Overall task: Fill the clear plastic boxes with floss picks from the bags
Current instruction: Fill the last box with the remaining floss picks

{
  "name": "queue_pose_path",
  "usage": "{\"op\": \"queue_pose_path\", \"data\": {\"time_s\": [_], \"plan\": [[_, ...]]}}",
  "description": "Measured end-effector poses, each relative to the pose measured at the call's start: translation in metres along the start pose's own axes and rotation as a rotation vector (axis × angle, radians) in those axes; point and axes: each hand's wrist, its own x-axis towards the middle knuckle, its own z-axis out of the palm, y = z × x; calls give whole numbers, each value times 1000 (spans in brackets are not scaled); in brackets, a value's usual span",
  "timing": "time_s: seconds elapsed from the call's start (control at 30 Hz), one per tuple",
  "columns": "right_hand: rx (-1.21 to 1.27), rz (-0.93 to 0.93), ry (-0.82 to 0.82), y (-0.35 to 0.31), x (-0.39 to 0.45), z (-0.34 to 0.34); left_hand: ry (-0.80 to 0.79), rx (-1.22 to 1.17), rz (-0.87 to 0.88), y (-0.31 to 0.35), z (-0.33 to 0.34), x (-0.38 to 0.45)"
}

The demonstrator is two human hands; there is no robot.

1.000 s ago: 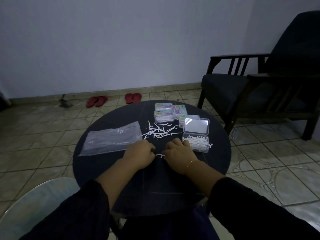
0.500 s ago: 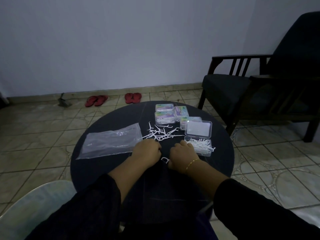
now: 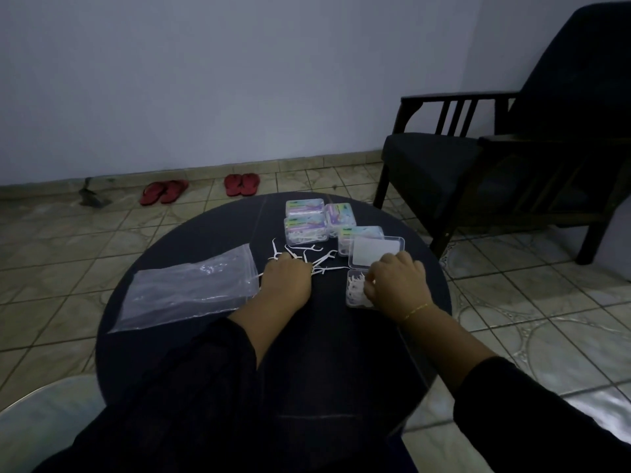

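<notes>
On the round dark table (image 3: 177, 336) lies a loose heap of white floss picks (image 3: 304, 256). My left hand (image 3: 286, 285) rests knuckles-up on the near edge of that heap, fingers curled over some picks. An open clear plastic box (image 3: 355, 291) half full of picks sits to the right, its lid (image 3: 375, 251) folded back. My right hand (image 3: 397, 285) hovers over the box with fingers bunched; what it pinches is hidden. A flat clear bag (image 3: 191, 288) lies to the left.
Several closed filled boxes (image 3: 305, 220) with coloured labels stand at the table's far side. A dark armchair (image 3: 495, 158) is at the right. Two pairs of red sandals (image 3: 201, 189) lie on the tiled floor by the wall. A pale chair edge (image 3: 41, 425) shows at lower left.
My right hand moved from the table's middle, beside the left hand, rightward onto the open box. My left hand shifted slightly forward onto the heap.
</notes>
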Motion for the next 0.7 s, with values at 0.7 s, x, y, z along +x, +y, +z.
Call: {"op": "queue_pose_path", "data": {"time_s": [0.7], "plan": [[748, 467, 377, 7, -27, 40, 75, -166, 141, 0, -22, -13]]}}
